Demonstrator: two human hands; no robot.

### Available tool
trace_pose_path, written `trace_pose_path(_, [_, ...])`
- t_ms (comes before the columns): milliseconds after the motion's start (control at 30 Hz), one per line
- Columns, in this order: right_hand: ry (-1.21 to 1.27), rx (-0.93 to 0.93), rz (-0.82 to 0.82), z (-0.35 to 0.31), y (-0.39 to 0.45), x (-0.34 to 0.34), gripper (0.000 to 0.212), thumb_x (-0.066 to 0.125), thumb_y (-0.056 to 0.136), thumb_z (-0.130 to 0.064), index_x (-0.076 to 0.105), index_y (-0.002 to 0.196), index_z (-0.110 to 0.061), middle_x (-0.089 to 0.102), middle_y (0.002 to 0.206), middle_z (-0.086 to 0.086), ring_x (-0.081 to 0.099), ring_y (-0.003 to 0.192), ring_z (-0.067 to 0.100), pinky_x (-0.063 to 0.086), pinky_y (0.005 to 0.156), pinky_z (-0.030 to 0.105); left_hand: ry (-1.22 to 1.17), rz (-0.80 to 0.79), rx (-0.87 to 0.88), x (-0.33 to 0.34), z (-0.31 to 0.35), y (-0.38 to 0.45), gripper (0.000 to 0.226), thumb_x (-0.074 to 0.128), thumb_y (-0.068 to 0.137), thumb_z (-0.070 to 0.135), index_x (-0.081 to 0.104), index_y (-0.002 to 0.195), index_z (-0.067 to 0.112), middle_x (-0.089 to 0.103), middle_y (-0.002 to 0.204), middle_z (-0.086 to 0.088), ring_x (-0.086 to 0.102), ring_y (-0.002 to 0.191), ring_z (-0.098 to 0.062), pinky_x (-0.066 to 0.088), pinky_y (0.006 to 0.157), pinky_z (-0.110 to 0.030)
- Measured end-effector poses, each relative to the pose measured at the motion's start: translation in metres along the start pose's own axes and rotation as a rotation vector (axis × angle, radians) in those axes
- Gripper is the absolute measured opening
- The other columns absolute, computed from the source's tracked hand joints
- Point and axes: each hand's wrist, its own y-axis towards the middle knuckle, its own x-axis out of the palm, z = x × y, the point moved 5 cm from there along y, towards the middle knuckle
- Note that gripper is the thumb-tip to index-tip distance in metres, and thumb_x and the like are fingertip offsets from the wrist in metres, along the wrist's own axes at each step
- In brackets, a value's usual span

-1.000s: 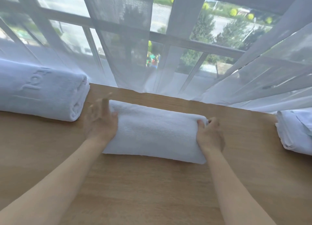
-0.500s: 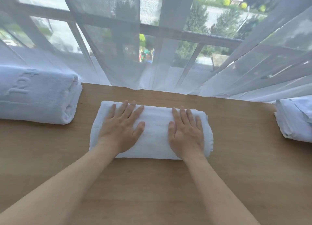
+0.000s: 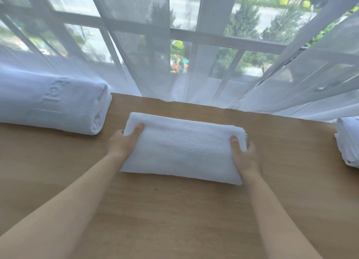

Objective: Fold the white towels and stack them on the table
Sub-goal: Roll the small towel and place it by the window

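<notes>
A folded white towel [image 3: 182,148] lies in the middle of the wooden table [image 3: 174,210]. My left hand [image 3: 122,142] grips its left end, thumb on top and fingers hidden underneath. My right hand [image 3: 244,153] grips its right end the same way, thumb on the top face. A larger folded white towel [image 3: 52,105] with embossed letters sits at the far left of the table. Another white towel [image 3: 347,142] lies at the right edge, partly out of view.
Sheer white curtains [image 3: 147,54] hang along the table's far edge, in front of a window with white frames [image 3: 206,37]. Bare wood stretches from the middle towel to the near edge, crossed by my forearms.
Both hands slid from lying flat on top of the middle towel out to its two ends, where they now grip it. The view shifted slightly.
</notes>
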Motion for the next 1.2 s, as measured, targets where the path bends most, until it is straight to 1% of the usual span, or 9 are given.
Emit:
trace_pose_path(67, [0.083,0.118,-0.076,0.004,0.003,0.0,0.094,0.056,0.07,-0.084,0.056,0.13,-0.011,0.063,0.125,0.007,0.061,0.113,0.033,0.048,0.102,0.047,-0.117,-0.082,-0.145,-0.002,-0.006,-0.005,0.108,0.059,0.056,0.091,0.059,0.128,0.01,0.062,0.118,-0.004,0.058,0.104,-0.027,0.045,0.091,-0.039])
trace_pose_path(167, [0.217,0.21,-0.169,0.001,0.002,-0.002,0.106,0.065,0.056,-0.084,0.056,0.128,-0.007,0.065,0.119,0.008,0.065,0.104,0.033,0.054,0.096,0.05,-0.271,-0.233,-0.233,-0.001,-0.006,-0.015,0.108,0.071,0.055,0.085,0.058,0.132,0.01,0.066,0.118,-0.005,0.063,0.107,-0.029,0.047,0.101,-0.044])
trace_pose_path(267, [0.259,0.214,-0.242,0.002,-0.001,-0.003,0.093,0.07,0.067,-0.078,0.059,0.126,-0.007,0.068,0.116,0.008,0.069,0.099,0.032,0.056,0.093,0.05,-0.385,-0.349,-0.191,-0.004,-0.006,-0.029,0.103,0.077,0.046,0.082,0.067,0.122,0.012,0.075,0.111,-0.006,0.071,0.103,-0.03,0.051,0.1,-0.048])
trace_pose_path(433, [0.348,0.214,-0.373,-0.012,-0.036,0.003,0.065,0.068,0.076,-0.073,0.069,0.113,-0.019,0.078,0.102,0.004,0.076,0.085,0.028,0.059,0.069,0.038,-0.469,-0.417,-0.033,-0.041,-0.005,-0.043,0.078,0.071,0.064,0.079,0.073,0.116,0.021,0.077,0.107,-0.003,0.074,0.099,-0.024,0.054,0.097,-0.046])
trace_pose_path(600, [0.488,0.216,-0.55,-0.049,-0.1,0.041,0.059,0.068,0.073,-0.078,0.078,0.106,-0.03,0.076,0.111,0.007,0.075,0.095,0.032,0.06,0.065,0.046,-0.558,-0.473,0.081,-0.122,-0.023,-0.039,0.059,0.069,0.075,0.074,0.075,0.113,0.029,0.075,0.115,-0.007,0.072,0.105,-0.03,0.058,0.081,-0.042])
trace_pose_path(700, [0.549,0.159,-0.612,-0.084,-0.145,0.075,0.057,0.068,0.07,-0.082,0.077,0.104,-0.038,0.075,0.116,0.004,0.073,0.102,0.029,0.061,0.07,0.047,-0.607,-0.446,0.146,-0.183,-0.034,-0.022,0.059,0.071,0.074,0.071,0.076,0.113,0.026,0.074,0.117,-0.011,0.071,0.106,-0.031,0.057,0.083,-0.042])
trace_pose_path(800, [0.612,0.085,-0.637,-0.124,-0.185,0.115,0.052,0.063,0.076,-0.081,0.076,0.107,-0.041,0.074,0.118,0.002,0.073,0.105,0.026,0.061,0.069,0.043,-0.672,-0.39,0.188,-0.247,-0.043,0.003,0.044,0.074,0.074,0.062,0.08,0.101,0.028,0.076,0.107,-0.011,0.075,0.095,-0.028,0.06,0.067,-0.034])
trace_pose_path(1000, [0.727,-0.034,-0.618,-0.214,-0.227,0.196,0.044,0.076,0.078,-0.057,0.076,0.113,-0.031,0.073,0.121,0.006,0.071,0.108,0.029,0.06,0.075,0.048,-0.715,-0.308,0.203,-0.365,-0.05,0.071,0.055,0.076,0.073,0.054,0.076,0.107,0.011,0.077,0.096,-0.014,0.075,0.081,-0.028,0.058,0.056,-0.031])
trace_pose_path(1200, [0.754,-0.093,-0.548,-0.294,-0.217,0.252,0.04,0.075,0.084,-0.04,0.074,0.114,-0.014,0.075,0.112,0.014,0.074,0.098,0.033,0.061,0.067,0.044,-0.642,-0.163,0.203,-0.425,-0.027,0.141,0.055,0.074,0.078,0.055,0.074,0.109,0.009,0.076,0.104,-0.012,0.072,0.092,-0.03,0.056,0.075,-0.038])
